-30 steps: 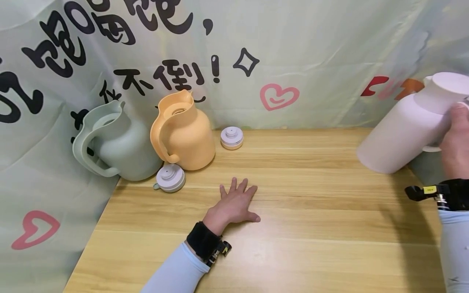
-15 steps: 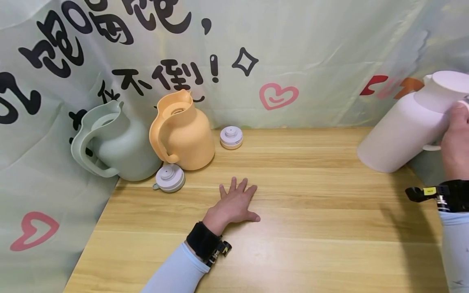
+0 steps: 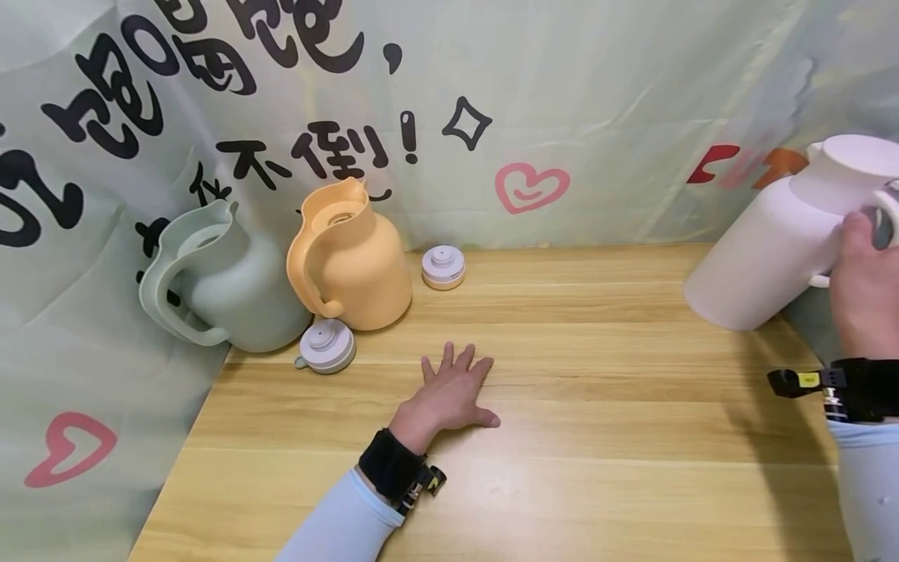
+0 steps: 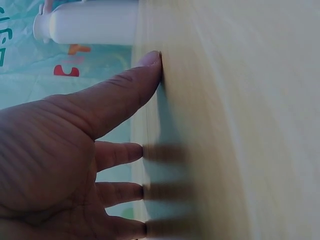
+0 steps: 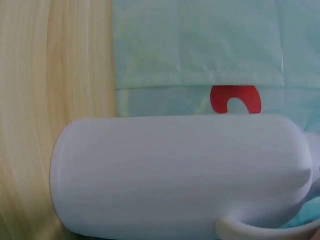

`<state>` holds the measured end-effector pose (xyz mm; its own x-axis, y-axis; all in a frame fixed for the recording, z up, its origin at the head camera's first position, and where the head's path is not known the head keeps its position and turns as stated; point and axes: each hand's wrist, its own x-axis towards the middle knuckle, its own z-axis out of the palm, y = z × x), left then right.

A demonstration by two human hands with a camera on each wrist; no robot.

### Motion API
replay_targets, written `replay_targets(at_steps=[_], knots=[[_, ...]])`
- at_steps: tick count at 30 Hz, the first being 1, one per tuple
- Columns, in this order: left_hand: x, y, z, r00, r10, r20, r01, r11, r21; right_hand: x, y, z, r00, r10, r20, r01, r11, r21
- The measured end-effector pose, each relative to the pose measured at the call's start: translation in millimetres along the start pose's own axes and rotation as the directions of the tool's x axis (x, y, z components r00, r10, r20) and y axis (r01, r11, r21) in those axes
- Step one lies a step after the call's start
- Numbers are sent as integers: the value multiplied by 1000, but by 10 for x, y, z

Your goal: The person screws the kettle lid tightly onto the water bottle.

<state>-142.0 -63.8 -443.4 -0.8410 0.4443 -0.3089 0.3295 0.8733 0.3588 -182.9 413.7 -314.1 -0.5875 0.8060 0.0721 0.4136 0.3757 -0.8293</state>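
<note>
Our left hand [image 3: 449, 398] on bench [image 3: 597, 421], fingers apart; right hand [image 3: 869, 300] by pale jug [image 3: 772, 242] handle [image 5: 260, 232], grip: cannot tell. Best we check base [image 3: 719, 312] flat before any release.

Head view | Right hand [image 3: 867, 297]: shifted lower and leftward | Thumb [image 3: 855, 231]: drawn off the handle [image 3: 888, 206] of the pale pitcher [image 3: 772, 250] | Handle: upper curve now exposed, gap beside thumb
</note>
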Motion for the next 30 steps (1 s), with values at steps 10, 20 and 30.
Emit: replay_targets(at_steps=[10,20,30], knots=[[-6,11,0,1000,-2,-7,2,1000,-7,-236,-125,141,945,-210,-252,198,978,-73],[55,-117,-87,991,-5,-131,-1,999,-45,-492,-34,562,801,-506,-318,552,832,66],[129,-308,-163,952,-38,-303,16,997,-75,-954,283,1154,812,-578,-89,584,796,160]])
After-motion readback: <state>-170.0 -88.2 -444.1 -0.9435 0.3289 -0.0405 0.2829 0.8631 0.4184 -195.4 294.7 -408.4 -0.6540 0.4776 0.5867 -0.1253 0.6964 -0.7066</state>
